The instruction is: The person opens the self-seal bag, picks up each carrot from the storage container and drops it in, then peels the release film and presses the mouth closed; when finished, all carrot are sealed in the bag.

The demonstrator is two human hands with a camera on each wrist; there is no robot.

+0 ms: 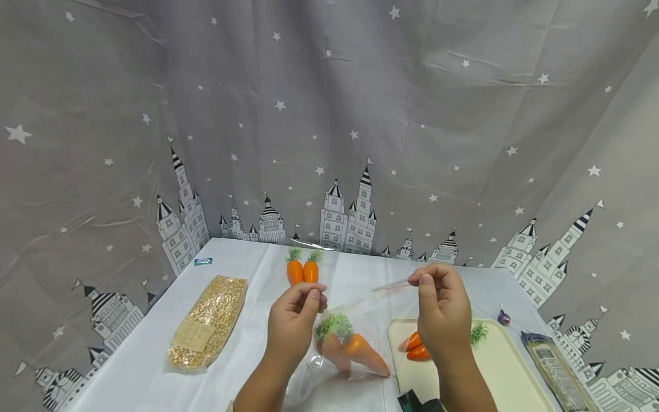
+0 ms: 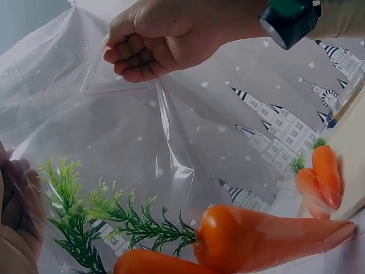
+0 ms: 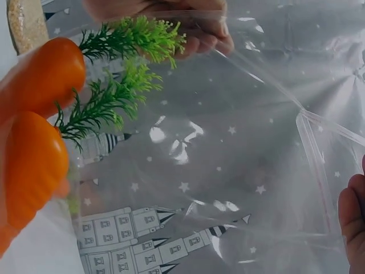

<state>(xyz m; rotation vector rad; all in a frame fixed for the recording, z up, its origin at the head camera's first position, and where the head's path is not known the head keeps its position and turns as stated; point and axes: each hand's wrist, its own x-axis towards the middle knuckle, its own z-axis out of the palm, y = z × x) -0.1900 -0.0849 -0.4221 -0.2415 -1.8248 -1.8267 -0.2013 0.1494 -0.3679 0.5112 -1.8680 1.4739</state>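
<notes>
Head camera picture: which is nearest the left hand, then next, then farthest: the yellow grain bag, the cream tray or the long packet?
From the left hand:
1. Yellow grain bag, just to its left.
2. Cream tray, off to its right.
3. Long packet, farther right, past the tray.

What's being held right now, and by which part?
A clear plastic bag containing carrots, held along its upper edge: left hand at one side, right hand at the other.
</notes>
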